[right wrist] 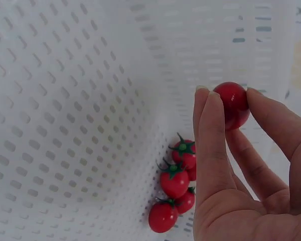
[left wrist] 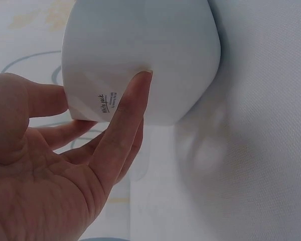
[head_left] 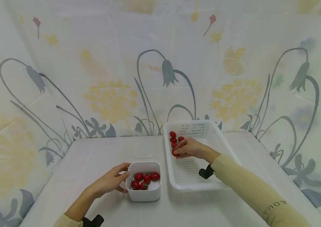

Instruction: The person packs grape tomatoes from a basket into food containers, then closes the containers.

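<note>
Between its thumb and fingertips, my right hand (head_left: 193,148) pinches a cherry tomato (right wrist: 233,103) above the left side of a white perforated basket (head_left: 174,181). Several more cherry tomatoes (right wrist: 174,182) with green stems lie in that basket, along its left wall. My left hand (head_left: 110,181) is at the left side of a small white box (head_left: 144,197). Its fairly straight fingers and thumb touch the box's outer wall, as the left wrist view shows. Several cherry tomatoes (head_left: 147,178) lie inside the box.
The box and the basket stand side by side on a white-covered table (head_left: 101,151). A clear, thin-edged item (head_left: 144,156), hard to make out, lies behind the box. Flower-printed sheets (head_left: 112,101) hang behind the table and at both sides.
</note>
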Demonstrator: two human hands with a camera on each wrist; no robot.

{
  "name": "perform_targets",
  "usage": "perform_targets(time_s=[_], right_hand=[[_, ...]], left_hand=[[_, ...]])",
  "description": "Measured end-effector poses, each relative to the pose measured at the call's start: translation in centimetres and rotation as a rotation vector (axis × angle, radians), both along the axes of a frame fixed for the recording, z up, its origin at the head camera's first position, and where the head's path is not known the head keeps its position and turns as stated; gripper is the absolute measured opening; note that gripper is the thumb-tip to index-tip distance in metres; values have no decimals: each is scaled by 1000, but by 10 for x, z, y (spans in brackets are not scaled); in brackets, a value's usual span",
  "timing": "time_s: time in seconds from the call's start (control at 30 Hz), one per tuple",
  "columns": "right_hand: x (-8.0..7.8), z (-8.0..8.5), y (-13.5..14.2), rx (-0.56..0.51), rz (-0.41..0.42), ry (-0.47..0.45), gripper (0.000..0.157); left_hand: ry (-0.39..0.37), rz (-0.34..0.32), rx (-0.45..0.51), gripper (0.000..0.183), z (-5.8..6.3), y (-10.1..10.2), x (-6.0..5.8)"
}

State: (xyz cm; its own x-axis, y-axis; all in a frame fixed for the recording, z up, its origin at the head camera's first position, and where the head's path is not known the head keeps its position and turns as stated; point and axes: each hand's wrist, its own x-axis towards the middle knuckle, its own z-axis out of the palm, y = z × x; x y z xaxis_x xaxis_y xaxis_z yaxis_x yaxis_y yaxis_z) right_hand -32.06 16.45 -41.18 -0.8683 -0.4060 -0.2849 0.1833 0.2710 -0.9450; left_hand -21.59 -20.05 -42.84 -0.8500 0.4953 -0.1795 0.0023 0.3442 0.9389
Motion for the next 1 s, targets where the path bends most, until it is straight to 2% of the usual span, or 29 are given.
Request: perform_targets(time_s=[0.53, 0.83, 1.0], right_hand=[[24, 23, 1, -16, 81, 32, 24], [39, 45, -3, -27, 162, 71, 26], [49, 55, -8, 35, 184, 165, 26]], left_hand=[[2, 8, -14, 41, 0, 0, -2], [0, 6, -13, 42, 2, 0, -1], [-3, 2, -4, 42, 2, 0, 0]])
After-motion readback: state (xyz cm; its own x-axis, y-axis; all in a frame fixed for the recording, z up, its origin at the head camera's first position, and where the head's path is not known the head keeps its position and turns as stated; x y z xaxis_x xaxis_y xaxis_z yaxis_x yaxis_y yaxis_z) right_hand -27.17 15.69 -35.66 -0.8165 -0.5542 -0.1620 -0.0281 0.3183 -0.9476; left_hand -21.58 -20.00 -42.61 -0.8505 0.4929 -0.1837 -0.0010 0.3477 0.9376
